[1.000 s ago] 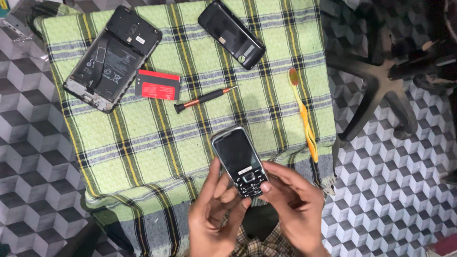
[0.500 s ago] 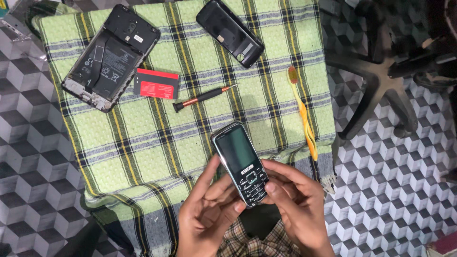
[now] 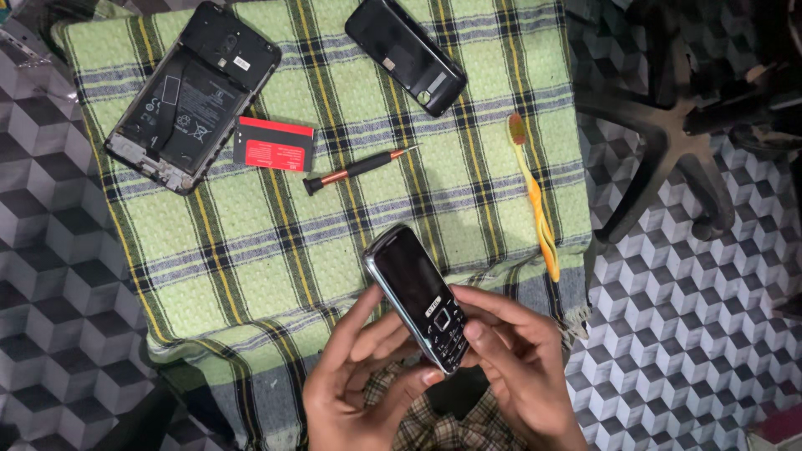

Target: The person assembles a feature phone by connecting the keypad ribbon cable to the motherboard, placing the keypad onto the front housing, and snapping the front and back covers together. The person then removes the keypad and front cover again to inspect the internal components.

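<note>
Both hands are clamped on a small black keypad phone [image 3: 415, 297], held face up just above the near edge of the green checked cloth [image 3: 334, 217]. The left hand [image 3: 359, 384] cradles it from below and the side, fingers curled against its edge, while the right hand [image 3: 518, 367] grips the lower end, thumb lying on the keys, a hold that seems meant to steady the body while the keypad is pressed. The screen is dark. The rest is laid out on the cloth well apart from the hands, within reach: an opened smartphone [image 3: 190, 93] lying back up with its insides bare, a red card [image 3: 274, 144] just beside it, a small screwdriver [image 3: 357, 169] in the middle, a black back cover [image 3: 406, 53] at the far edge, and an orange toothbrush [image 3: 535, 196] along the right side. A chair base [image 3: 668, 142] stands on the patterned floor [image 3: 50, 276].
</note>
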